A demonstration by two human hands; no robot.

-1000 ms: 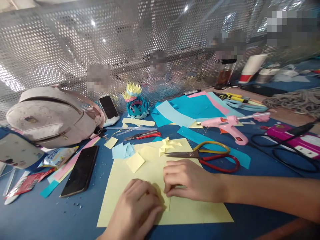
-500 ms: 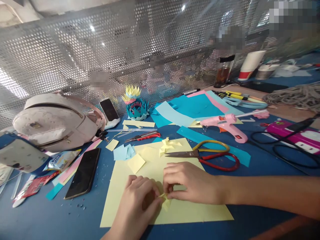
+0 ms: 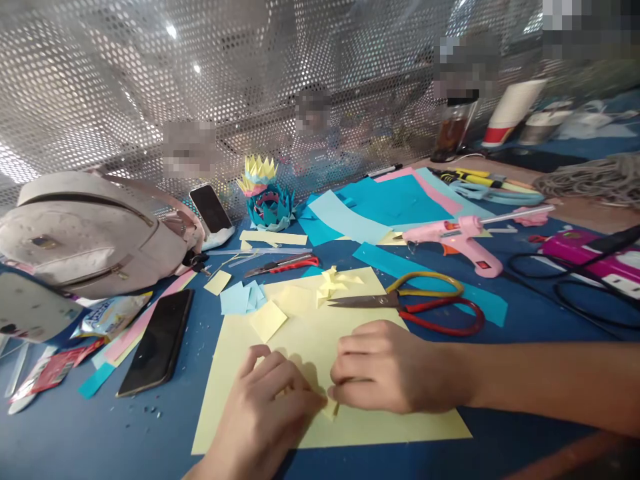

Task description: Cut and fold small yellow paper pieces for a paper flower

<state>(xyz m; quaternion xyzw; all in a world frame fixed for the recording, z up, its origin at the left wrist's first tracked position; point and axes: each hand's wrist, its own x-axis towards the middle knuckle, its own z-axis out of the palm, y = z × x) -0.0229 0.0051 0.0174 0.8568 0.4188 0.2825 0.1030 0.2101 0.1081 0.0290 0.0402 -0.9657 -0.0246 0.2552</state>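
Observation:
My left hand [image 3: 275, 403] and my right hand [image 3: 377, 370] meet over a large yellow paper sheet [image 3: 240, 420]. Between their fingertips sits a small folded piece of yellow paper [image 3: 329, 408], mostly covered by the fingers. Both hands are closed in a pinch on it. Above them on the sheet lie folded yellow paper pieces [image 3: 337, 283], a flat yellow square [image 3: 269, 320] and scissors [image 3: 367, 301] with one yellow and one red handle. Light blue paper squares [image 3: 240, 298] lie at the sheet's upper left corner.
A pink glue gun [image 3: 463, 241] rests at right, its cord running near a magenta power strip [image 3: 575, 250]. A red utility knife [image 3: 285, 264], a layered paper model [image 3: 270, 203] and blue paper [image 3: 395, 207] lie behind. At left are a phone [image 3: 157, 340] and backpack [image 3: 100, 233].
My fingers have closed in further over the folded yellow paper, so less of it shows. The right hand sits slightly further right. The whole view has shifted a little.

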